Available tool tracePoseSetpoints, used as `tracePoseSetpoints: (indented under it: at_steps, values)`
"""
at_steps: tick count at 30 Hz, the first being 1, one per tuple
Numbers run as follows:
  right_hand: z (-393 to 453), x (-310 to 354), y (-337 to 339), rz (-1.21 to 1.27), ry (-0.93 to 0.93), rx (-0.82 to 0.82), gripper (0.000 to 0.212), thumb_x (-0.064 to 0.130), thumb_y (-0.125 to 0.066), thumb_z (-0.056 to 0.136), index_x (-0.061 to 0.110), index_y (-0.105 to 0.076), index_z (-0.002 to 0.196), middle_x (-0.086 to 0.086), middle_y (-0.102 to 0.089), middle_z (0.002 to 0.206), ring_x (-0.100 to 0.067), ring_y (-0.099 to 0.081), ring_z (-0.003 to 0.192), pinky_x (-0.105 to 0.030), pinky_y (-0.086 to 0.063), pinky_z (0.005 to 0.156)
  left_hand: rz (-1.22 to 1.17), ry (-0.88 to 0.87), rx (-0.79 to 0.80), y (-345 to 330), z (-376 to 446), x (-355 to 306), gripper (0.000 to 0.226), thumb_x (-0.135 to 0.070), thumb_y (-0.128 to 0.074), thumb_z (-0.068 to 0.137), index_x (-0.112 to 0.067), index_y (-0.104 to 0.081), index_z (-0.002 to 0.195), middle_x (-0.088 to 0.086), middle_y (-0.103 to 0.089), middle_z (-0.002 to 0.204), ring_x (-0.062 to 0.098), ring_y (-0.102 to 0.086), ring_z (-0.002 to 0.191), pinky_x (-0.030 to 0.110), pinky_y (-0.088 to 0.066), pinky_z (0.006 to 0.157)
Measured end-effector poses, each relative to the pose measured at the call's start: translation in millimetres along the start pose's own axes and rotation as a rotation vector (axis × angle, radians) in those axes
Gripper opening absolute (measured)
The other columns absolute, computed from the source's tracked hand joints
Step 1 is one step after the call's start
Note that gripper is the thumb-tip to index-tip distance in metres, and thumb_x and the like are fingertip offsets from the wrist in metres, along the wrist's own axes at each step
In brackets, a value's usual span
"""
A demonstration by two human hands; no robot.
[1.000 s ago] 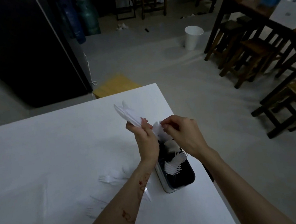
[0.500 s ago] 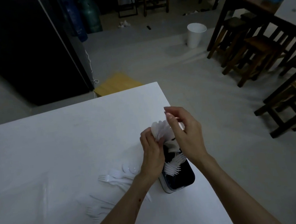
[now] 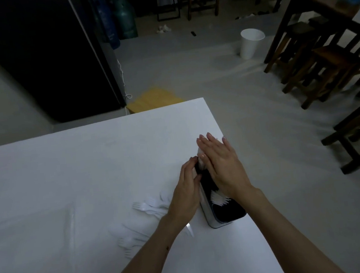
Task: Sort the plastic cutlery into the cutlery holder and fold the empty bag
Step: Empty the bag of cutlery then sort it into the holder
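Right hand [image 3: 222,165] lies flat, fingers straight, atop white cutlery [image 3: 201,159] in the cutlery holder [image 3: 212,218]'s far end; left hand [image 3: 187,193] curls against the holder's side, grip unclear

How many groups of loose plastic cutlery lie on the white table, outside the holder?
2: one group of forks beside the left wrist, another group nearer the camera, left of the forearm. The arm may hide more.

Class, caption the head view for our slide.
Right hand flat over cutlery holder, left hand beside it, loose forks on table.
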State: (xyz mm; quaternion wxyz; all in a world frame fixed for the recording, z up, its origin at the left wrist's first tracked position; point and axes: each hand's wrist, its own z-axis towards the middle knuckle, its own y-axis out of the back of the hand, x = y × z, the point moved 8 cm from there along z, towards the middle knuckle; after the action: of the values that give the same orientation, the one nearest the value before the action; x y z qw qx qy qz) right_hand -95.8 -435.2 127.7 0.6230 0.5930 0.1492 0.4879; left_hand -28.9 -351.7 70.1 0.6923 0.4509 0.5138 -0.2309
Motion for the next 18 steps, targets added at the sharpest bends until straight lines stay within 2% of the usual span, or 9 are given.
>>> tracePoseSetpoints:
  at_steps: [3, 7, 9, 11, 12, 14, 16, 18]
  values:
    - [-3.1, 14.0, 6.3, -0.003, 0.011, -0.074, 0.062, 0.043, -0.009, 0.105, 0.009, -0.042, 0.146, -0.007, -0.039, 0.153, -0.018, -0.028, 0.146, -0.043, -0.013, 0.122, 0.075, 0.019, 0.001, 12.4, -15.2, 9.9, 0.044, -0.017, -0.039, 0.102, -0.021, -0.031, 0.145, -0.014, -0.034, 0.147, -0.010, -0.028, 0.134, 0.003, -0.021, 0.107]
    - [-14.0, 59.6, 10.9, 0.161, 0.123, -0.246, 0.041, 0.016, -0.034, 0.104, 0.003, -0.049, 0.140, -0.011, -0.045, 0.149, -0.021, -0.034, 0.144, -0.039, -0.021, 0.122, 0.146, 0.105, -0.104, 44.1, -55.2, 42.0, 0.046, -0.016, -0.044, 0.099, -0.022, -0.032, 0.144, -0.012, -0.035, 0.148, 0.002, -0.028, 0.140, 0.022, -0.026, 0.116]
    - [-27.8, 87.6, -16.9, 0.217, 0.201, -0.166, 0.043, 0.004, -0.039, 0.097, 0.003, -0.050, 0.139, -0.010, -0.048, 0.146, -0.021, -0.037, 0.141, -0.034, -0.026, 0.120, 0.208, 0.218, -0.129, 59.3, -89.3, 70.9, 0.047, -0.020, -0.042, 0.101, -0.017, -0.030, 0.146, -0.006, -0.031, 0.151, 0.009, -0.026, 0.142, 0.029, -0.026, 0.116]
    - [-51.8, 107.3, -64.0, 0.222, 0.260, 0.009, 0.043, 0.005, -0.043, 0.094, 0.006, -0.053, 0.136, -0.009, -0.054, 0.142, -0.023, -0.046, 0.134, -0.035, -0.038, 0.112, 0.394, 0.240, -0.193, 75.8, -128.3, 96.6, 0.048, -0.029, -0.038, 0.101, -0.010, -0.032, 0.145, 0.004, -0.032, 0.153, 0.020, -0.023, 0.144, 0.041, -0.031, 0.114]
    - [-66.1, 111.6, -89.0, 0.216, 0.266, 0.093, 0.041, 0.006, -0.049, 0.092, 0.009, -0.057, 0.133, -0.008, -0.058, 0.137, -0.024, -0.052, 0.129, -0.037, -0.046, 0.106, 0.515, 0.240, -0.179, 78.8, -146.8, 109.9, 0.050, -0.032, -0.035, 0.099, -0.008, -0.033, 0.144, 0.009, -0.035, 0.152, 0.025, -0.022, 0.145, 0.044, -0.031, 0.113]
    - [-92.9, 114.7, -128.9, 0.170, 0.261, 0.204, 0.037, 0.006, -0.065, 0.086, 0.013, -0.066, 0.123, -0.005, -0.066, 0.126, -0.024, -0.061, 0.118, -0.039, -0.056, 0.091, 0.712, 0.315, -0.113, 82.6, -176.9, 134.7, 0.057, -0.036, -0.032, 0.095, -0.007, -0.033, 0.144, 0.017, -0.033, 0.152, 0.032, -0.021, 0.143, 0.042, -0.021, 0.114]
    - [-114.7, 115.3, -155.8, 0.108, 0.240, 0.287, 0.039, 0.009, -0.075, 0.080, 0.014, -0.070, 0.118, -0.004, -0.070, 0.120, -0.023, -0.065, 0.111, -0.038, -0.059, 0.083, 0.808, 0.346, -0.052, 84.1, -198.5, 144.3, 0.063, -0.040, -0.033, 0.092, -0.010, -0.030, 0.147, 0.020, -0.027, 0.154, 0.035, -0.020, 0.143, 0.043, -0.016, 0.114]
    - [-130.5, 112.9, -173.3, 0.050, 0.191, 0.335, 0.043, 0.012, -0.078, 0.078, 0.013, -0.069, 0.120, -0.003, -0.070, 0.120, -0.023, -0.066, 0.109, -0.036, -0.060, 0.081, 0.885, 0.324, 0.035, 83.2, -209.7, 149.1, 0.063, -0.042, -0.033, 0.091, -0.016, -0.029, 0.149, 0.020, -0.023, 0.156, 0.035, -0.021, 0.144, 0.046, -0.021, 0.110]
